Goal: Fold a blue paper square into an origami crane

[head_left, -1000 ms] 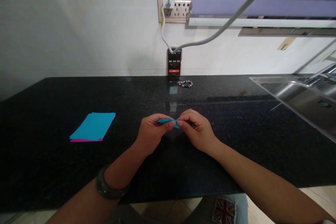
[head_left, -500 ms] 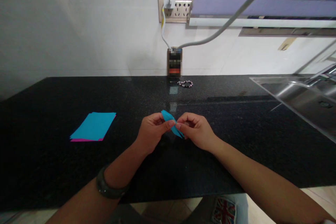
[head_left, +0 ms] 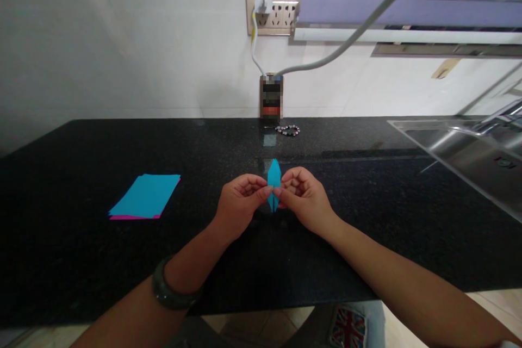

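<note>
Between my hands, above the black countertop [head_left: 228, 147], is a small piece of folded blue paper [head_left: 274, 174], narrow and pointed at its far end. My left hand [head_left: 242, 204] pinches its left edge, thumb on the near face. From the other side, my right hand [head_left: 305, 198] pinches the right edge, its thumb tip close to the left one. The fingertips behind the paper are partly hidden. Off to the left lies a stack of square paper sheets [head_left: 144, 196], blue on top with pink showing beneath.
A phone-like device [head_left: 271, 98] with cables leans against the wall, a beaded strap [head_left: 288, 130] lying in front of it. Above is a socket panel [head_left: 281, 13] with a plug in it. A steel sink [head_left: 481, 157] is set into the counter at right.
The folded blue paper has turned from a slant to nearly straight away from me. Both hands keep their pinch, with my right fingers shifted slightly.
</note>
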Demonstrator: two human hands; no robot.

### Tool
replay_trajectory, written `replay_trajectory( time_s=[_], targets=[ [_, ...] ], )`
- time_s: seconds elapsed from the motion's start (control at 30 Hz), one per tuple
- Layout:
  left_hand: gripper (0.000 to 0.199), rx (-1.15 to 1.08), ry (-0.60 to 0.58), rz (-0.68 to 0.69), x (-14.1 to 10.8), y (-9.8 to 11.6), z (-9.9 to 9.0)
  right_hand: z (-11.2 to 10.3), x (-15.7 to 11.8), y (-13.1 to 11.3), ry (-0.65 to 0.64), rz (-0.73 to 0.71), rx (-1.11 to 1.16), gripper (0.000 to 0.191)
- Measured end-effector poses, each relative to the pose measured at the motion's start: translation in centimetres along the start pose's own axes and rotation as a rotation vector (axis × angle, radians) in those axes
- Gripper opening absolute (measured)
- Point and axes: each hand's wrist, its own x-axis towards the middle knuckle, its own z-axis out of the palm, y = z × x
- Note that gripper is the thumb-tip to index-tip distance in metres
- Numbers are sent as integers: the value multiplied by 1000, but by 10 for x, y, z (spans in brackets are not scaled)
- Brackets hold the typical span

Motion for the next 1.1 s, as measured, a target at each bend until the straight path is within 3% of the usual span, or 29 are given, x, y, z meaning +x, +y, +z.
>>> replay_trajectory(
  time_s=[0.4, 0.57, 0.8, 0.97, 1.1],
  targets=[
    [17, 38, -32, -27, 0, -2, -2, -4, 2, 2, 37, 2, -125, 18],
    [15, 100, -22, 5, 0, -1, -2, -5, 1, -2, -11, -101, -303, 13],
    [13, 44, 23, 57, 2, -4, -3, -7, 0, -5, -23, -201, -365, 12],
    [27, -48, -47, -38, 2, -5, -4, -6, 0, -6, -24, -214, -384, 12],
    [15, 5, -111, -80, -1, -1, -2, -7, 0, -7, -21, -210, -390, 13]
  ],
)
